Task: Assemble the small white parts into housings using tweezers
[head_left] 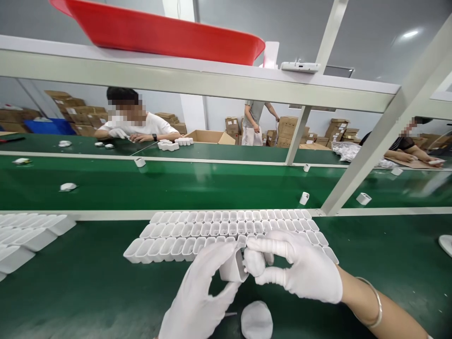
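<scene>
My left hand (pixel 201 292), in a white glove, grips a small white plastic shell (pixel 233 268) between thumb and fingers. My gloved right hand (pixel 300 268) is curled against the shell's open end, its thumb and fingertip pressing there on something white I cannot make out. Just behind both hands lie three rows of the same white shells (pixel 226 230), packed side by side on the green table. A round white pad (pixel 256 321) lies below my hands at the near edge.
More white shells (pixel 28 235) are lined up at the left. A green conveyor belt (pixel 176 186) carries single white parts (pixel 304 198). White frame bars (pixel 374 146) cross above. A red tray (pixel 162 33) sits overhead. Across the belt, other people work among cardboard boxes.
</scene>
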Motion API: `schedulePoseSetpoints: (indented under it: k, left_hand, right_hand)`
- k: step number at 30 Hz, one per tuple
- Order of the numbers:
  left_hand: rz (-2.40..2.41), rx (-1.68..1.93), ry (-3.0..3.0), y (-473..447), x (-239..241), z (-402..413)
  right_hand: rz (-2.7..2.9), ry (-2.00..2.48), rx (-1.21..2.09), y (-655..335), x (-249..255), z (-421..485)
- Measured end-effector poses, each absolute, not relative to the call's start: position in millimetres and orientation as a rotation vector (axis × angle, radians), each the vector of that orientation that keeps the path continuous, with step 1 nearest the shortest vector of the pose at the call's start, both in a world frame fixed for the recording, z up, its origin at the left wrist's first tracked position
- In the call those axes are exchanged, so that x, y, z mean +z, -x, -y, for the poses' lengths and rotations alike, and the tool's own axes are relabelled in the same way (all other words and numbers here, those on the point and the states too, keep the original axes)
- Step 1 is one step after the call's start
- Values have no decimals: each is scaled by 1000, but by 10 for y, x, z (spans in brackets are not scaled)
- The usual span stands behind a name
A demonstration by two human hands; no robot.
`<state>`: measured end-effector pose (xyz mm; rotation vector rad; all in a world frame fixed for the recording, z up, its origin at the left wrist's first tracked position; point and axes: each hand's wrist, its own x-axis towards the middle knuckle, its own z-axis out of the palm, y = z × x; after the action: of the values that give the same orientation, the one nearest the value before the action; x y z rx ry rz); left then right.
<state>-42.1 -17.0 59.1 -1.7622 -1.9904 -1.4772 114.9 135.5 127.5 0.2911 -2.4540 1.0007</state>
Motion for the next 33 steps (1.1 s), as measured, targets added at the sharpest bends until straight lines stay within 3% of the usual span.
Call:
schedulePoseSetpoints:
  k: [7,16,21,23,28,33]
  left_hand:
    - [1938,-1492,1843,433,593,165]
    - [2184,-1707,1799,304,491,199]
    - [2195,-1819,1776,280,459,134]
    - [2289,-1851,1702,284,451,89]
    - [2448,-1923,1572,283,448,-11]
    - [2411,-1912,1582,354,479,-76]
  right_hand:
    - [2533,-262,970,-1142,1274,-1300]
    - [2525,419,1645,-1087,1176,-1310]
    - [2336,305,2079,-994,1049,-1327]
    - [2397,279,1956,-1000,1059,-1328]
    - [2766,375,1215,-996,1156,-1183]
    - [2754,585,986,-775,1183,-1332]
